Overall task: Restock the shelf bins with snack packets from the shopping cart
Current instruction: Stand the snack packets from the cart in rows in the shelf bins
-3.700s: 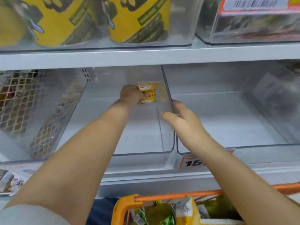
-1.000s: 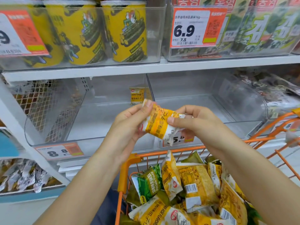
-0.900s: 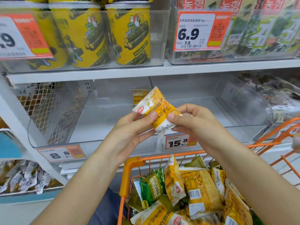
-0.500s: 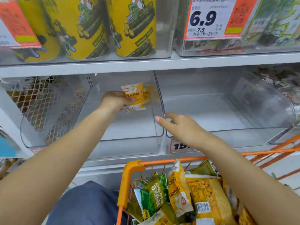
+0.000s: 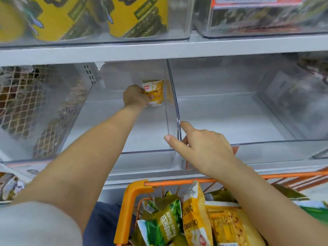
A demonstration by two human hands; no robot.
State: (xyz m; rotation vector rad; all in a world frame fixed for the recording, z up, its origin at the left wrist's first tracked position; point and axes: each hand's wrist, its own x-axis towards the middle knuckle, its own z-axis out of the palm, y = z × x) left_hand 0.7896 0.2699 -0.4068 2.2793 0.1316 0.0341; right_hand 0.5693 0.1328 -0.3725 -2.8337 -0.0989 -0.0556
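My left hand [image 5: 135,96] has pushed deeper, gripping the yellow packet [image 5: 154,93] by its edge at frame centre, inside the clear bin [image 5: 145,153]; light, crinkly, slippery. Right hand [image 5: 202,148] relaxed, steadying the divider [image 5: 174,103].

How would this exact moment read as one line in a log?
left hand: holds yellow packet upright at back of clear bin | right hand: rests on bin divider | cart: packets remain

Pale grey sleeve [image 5: 37,226] — dark-blue trousers [image 5: 104,222]
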